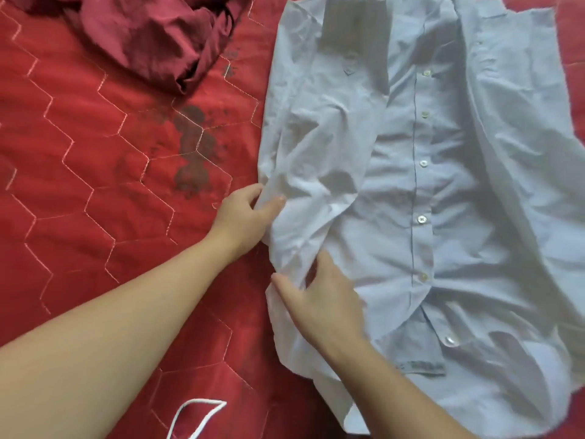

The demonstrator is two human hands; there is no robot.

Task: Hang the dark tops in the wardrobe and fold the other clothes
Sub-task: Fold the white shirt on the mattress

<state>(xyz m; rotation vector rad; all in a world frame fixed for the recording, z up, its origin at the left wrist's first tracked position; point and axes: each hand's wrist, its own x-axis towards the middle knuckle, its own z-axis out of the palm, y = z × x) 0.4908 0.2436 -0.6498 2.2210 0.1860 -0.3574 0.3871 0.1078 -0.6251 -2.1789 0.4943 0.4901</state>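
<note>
A pale blue button-up shirt (pixel 443 185) lies face up on the red quilted bedspread (pixel 79 185), buttons running down its middle, with its left side folded in over the front. My left hand (pixel 245 217) pinches the folded left edge of the shirt between thumb and fingers. My right hand (pixel 319 305) rests lower down on the same edge, fingers spread and tucked into a fold of the cloth. A dark red garment (pixel 152 36) lies crumpled at the top left of the bed, apart from both hands.
A dark stain patch (pixel 193 153) marks the bedspread between the crumpled garment and the shirt. A loop of white cord (pixel 196 416) shows at the bottom edge. The shirt's right side reaches the frame's right edge.
</note>
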